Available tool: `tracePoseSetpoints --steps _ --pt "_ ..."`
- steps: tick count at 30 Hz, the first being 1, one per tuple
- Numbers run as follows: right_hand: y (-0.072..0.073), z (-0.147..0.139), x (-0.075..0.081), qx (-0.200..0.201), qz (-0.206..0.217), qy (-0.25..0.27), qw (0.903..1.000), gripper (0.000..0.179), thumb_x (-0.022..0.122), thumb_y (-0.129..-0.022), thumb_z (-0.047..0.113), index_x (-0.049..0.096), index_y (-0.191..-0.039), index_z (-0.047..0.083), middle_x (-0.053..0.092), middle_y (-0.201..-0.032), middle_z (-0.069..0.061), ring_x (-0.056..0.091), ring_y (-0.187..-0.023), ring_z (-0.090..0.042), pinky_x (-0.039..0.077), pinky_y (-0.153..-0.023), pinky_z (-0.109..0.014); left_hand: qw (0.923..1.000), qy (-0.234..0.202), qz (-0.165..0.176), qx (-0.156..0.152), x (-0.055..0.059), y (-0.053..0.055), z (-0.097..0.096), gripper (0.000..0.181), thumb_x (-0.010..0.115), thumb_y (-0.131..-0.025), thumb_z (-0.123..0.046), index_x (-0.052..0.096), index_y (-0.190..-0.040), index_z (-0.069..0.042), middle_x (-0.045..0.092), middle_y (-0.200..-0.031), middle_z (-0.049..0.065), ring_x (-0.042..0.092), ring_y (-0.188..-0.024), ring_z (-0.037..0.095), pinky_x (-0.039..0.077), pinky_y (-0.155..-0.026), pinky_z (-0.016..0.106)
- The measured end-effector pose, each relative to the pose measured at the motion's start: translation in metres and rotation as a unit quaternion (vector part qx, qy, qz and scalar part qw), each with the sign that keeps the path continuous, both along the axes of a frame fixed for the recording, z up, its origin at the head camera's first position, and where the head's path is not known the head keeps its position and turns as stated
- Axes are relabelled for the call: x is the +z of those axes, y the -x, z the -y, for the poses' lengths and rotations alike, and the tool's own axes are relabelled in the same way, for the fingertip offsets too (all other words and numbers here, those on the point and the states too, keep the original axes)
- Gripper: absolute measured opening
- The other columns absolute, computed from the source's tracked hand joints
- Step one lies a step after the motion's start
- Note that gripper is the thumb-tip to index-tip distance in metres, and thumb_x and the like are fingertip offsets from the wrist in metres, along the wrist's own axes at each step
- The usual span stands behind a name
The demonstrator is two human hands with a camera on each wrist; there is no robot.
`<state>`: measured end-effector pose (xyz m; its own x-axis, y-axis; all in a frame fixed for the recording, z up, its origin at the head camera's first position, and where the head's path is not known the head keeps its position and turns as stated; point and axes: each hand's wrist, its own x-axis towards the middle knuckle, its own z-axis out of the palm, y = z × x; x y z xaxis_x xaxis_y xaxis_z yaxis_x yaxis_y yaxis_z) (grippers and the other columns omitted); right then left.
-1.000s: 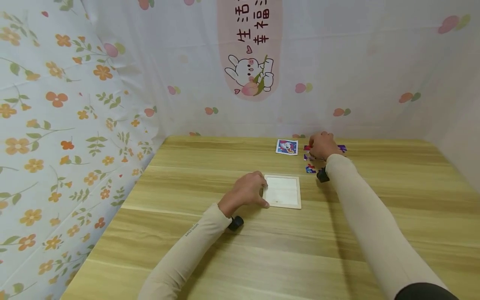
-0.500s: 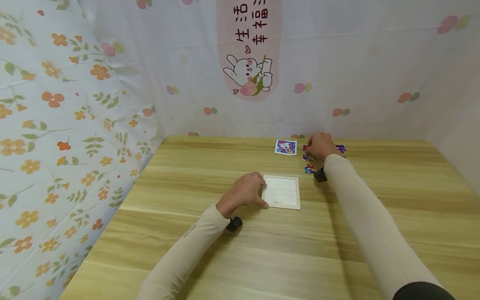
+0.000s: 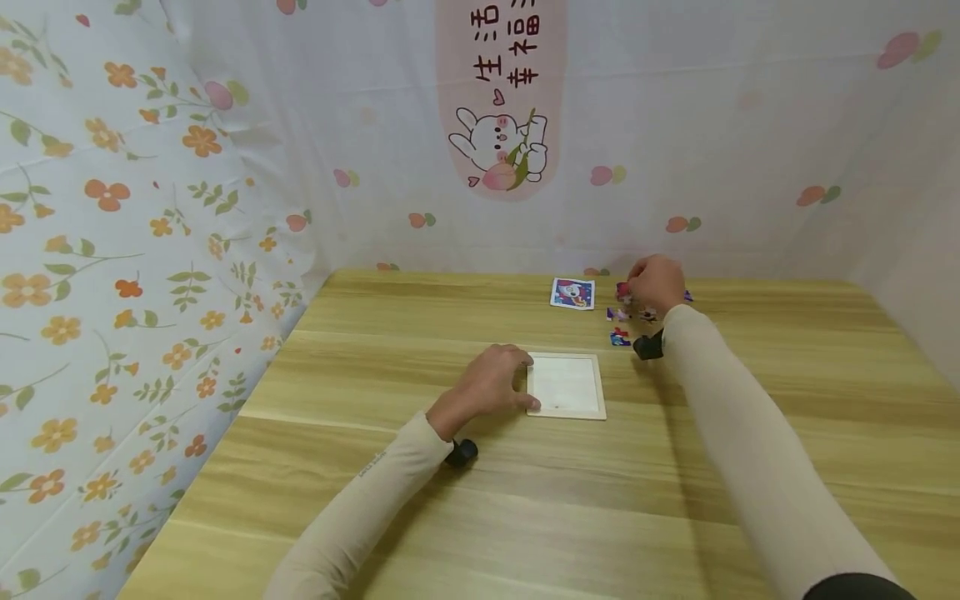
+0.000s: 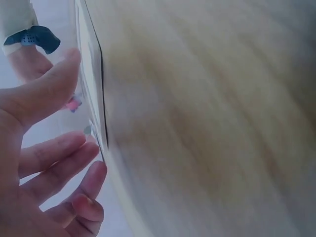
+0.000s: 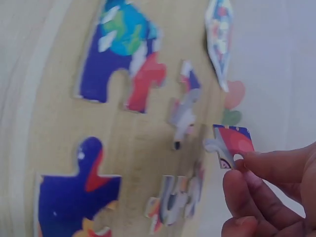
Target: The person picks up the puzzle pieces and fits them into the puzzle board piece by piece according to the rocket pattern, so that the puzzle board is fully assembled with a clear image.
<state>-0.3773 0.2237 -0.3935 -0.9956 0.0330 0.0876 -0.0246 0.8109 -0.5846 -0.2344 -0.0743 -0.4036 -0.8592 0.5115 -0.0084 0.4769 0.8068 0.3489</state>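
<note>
My right hand (image 3: 657,283) is at the far right of the table in the head view. In the right wrist view its thumb and fingertips pinch a red, blue and grey jigsaw piece (image 5: 237,140), lifted off the table. Below it lie more jigsaw pieces (image 5: 123,47), partly hidden by the hand in the head view. My left hand (image 3: 491,381) rests at the left side of a square white puzzle tray (image 3: 566,383) with a light wooden rim. Its thumb is at the near left corner and its relaxed fingers at the far left corner.
A small picture card (image 3: 573,293) lies at the back of the wooden table (image 3: 420,325), left of the pieces. Printed cloth (image 3: 660,125) hangs behind the table, and flowered cloth (image 3: 112,250) hangs along the left.
My right hand has risen slightly and shifted right, with a jigsaw piece now visible at its fingertips. More of the pieces below it show. My left hand stays beside the puzzle tray.
</note>
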Motion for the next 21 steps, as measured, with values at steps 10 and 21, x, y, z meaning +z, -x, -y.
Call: tracePoseSetpoints --steps 10,21 --pt "-0.018 0.002 0.018 -0.014 0.066 0.135 0.9886 0.02 0.065 -0.095 0.013 0.073 -0.106 -0.001 0.069 -0.094 -0.015 0.062 -0.071 -0.026 0.053 -0.065 -0.037 0.9986 0.008 -0.01 -0.051 -0.001 0.007 0.004 0.051 0.087 -0.078 -0.035 0.072 -0.118 -0.008 0.069 -0.131 0.006 0.061 -0.125 0.028 0.045 -0.11 0.042" --pt "-0.045 0.032 0.03 0.049 0.141 0.177 0.9728 0.023 0.067 -0.096 0.015 0.072 -0.114 0.002 0.065 -0.089 -0.004 0.041 -0.052 -0.012 0.035 -0.051 -0.03 0.9987 0.019 -0.003 -0.048 -0.003 0.013 0.002 0.049 0.085 -0.081 -0.033 0.073 -0.121 -0.008 0.065 -0.138 0.007 0.056 -0.132 0.032 0.046 -0.11 0.043"
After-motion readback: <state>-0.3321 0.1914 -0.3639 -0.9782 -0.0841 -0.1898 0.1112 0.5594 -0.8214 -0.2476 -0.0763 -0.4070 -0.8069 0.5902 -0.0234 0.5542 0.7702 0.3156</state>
